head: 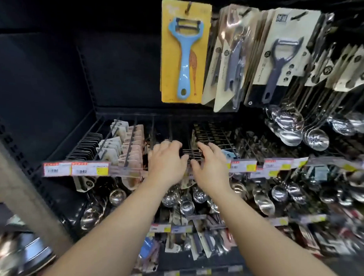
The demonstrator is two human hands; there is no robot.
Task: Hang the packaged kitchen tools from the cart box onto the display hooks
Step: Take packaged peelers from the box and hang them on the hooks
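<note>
A row of dark-carded packaged tools (pixel 191 153) hangs packed together on a display hook at the middle of the shelf. My left hand (pixel 167 161) grips the row from its left side, fingers curled over the card tops and thumb against the front. On the right side my right hand (pixel 211 162) holds the same row, with its fingers reaching along the cards and its thumb low at the front. The cart box is out of view.
Above hang a yellow card with a blue peeler (pixel 184 51) and grey peeler packs (pixel 281 51). Steel ladles (pixel 290 125) hang at right and below. Pale packs (pixel 125 148) fill hooks at left behind price tags (pixel 75 168). A beige pillar (pixel 24 195) and steel pots (pixel 16 257) stand at left.
</note>
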